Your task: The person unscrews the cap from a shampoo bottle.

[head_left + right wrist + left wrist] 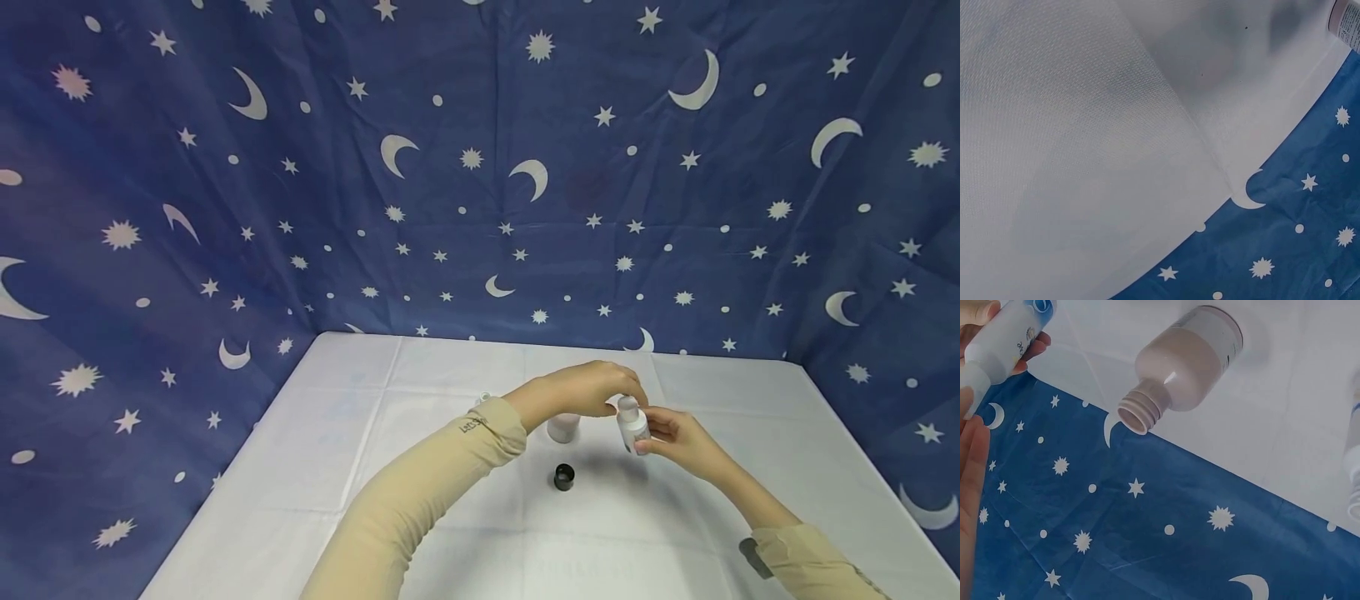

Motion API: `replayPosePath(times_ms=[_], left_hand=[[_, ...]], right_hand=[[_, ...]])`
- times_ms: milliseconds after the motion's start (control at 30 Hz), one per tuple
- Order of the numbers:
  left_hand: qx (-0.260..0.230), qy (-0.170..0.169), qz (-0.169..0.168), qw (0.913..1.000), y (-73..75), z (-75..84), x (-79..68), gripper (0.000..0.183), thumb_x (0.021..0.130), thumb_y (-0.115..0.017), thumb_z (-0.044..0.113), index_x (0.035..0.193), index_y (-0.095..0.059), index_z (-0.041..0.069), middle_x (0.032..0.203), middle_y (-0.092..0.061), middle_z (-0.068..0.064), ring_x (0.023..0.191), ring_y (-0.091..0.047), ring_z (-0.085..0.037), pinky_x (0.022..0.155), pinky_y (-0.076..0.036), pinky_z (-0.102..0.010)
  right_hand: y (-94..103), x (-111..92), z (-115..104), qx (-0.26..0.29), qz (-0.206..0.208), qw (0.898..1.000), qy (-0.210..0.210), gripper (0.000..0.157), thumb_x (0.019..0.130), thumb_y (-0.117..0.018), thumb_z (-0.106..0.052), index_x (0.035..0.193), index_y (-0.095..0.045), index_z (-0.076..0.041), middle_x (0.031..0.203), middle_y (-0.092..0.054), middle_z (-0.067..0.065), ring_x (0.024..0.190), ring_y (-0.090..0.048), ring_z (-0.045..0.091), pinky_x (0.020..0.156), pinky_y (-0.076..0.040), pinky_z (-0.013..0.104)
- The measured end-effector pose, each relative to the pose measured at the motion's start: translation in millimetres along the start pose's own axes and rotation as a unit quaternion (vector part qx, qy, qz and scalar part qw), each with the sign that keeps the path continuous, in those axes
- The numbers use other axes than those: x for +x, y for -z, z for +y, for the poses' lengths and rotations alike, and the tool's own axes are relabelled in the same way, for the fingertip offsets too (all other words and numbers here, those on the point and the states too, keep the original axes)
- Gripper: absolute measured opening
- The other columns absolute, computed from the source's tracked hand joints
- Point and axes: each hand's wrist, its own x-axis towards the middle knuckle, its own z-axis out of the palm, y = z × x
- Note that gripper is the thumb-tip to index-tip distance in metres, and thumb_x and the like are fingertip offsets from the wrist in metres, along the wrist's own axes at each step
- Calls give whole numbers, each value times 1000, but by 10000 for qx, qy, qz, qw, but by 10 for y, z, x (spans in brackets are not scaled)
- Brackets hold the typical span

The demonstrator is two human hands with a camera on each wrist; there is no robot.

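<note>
A small white bottle [634, 432] with a white cap [627, 406] is held up over the table, tilted. My right hand [678, 442] grips its body from the right, thumb toward the front. My left hand [596, 387] reaches in from above and pinches the cap between thumb and fingers. In the left wrist view, the bottle [1007, 340] shows a blue mark at its base end. Close by, an uncapped pinkish bottle [1185, 362] stands on the table, its threaded mouth bare; my left hand partly hides it in the head view. Neither hand shows in the right wrist view.
A black cap [564, 477] lies on the white tablecloth [570, 550] in front of the pinkish bottle. Another bottle [1354, 456] is cut off at the left wrist view's right edge. A blue curtain [480, 167] with moons and stars hangs around the table.
</note>
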Motion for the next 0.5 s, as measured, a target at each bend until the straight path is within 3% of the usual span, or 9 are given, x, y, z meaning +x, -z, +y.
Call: replayPosePath(times_ms=[300, 500], left_hand=[[420, 133, -52, 9990, 9, 47, 26, 20, 84, -58, 22, 102, -64, 16, 97, -63, 6, 90, -56, -5, 79, -41, -11], [579, 321, -178, 9977, 14, 54, 16, 36, 82, -61, 29, 116, -56, 19, 110, -59, 7, 99, -54, -4, 86, -40, -15]], right_hand=[[10, -41, -4, -152, 33, 9999, -58, 52, 76, -66, -14, 117, -47, 12, 112, -54, 30, 94, -52, -11, 74, -52, 26], [-9, -16, -45, -33, -76, 9998, 197, 49, 78, -64, -11, 117, -45, 13, 111, -53, 31, 95, -51, -11, 74, -52, 27]])
